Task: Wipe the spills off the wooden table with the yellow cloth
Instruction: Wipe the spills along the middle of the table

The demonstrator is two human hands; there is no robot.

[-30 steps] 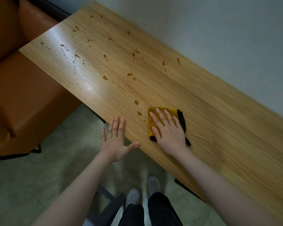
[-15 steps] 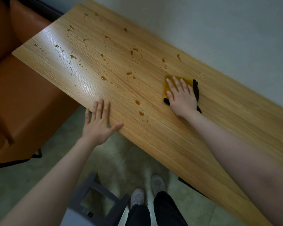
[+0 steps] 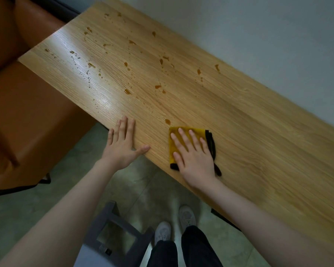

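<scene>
The wooden table [image 3: 249, 116] runs diagonally along the wall. Several brown spill drops [image 3: 158, 86] dot its left and middle parts, and one drop [image 3: 167, 121] lies just beyond the cloth. The folded yellow cloth [image 3: 175, 133], edged in black, lies near the table's front edge. My right hand [image 3: 194, 153] presses flat on the cloth with fingers spread. My left hand [image 3: 123, 143] rests flat on the table's front edge, left of the cloth, holding nothing.
An orange upholstered seat [image 3: 23, 120] stands at the table's left end. A grey stool frame [image 3: 112, 236] is on the tiled floor beside my feet [image 3: 174, 224]. A pale wall [image 3: 258, 35] backs the table.
My right hand has dragged the cloth from the table's far side back to the near edge, over a small drop. My left hand stays on the front edge.
</scene>
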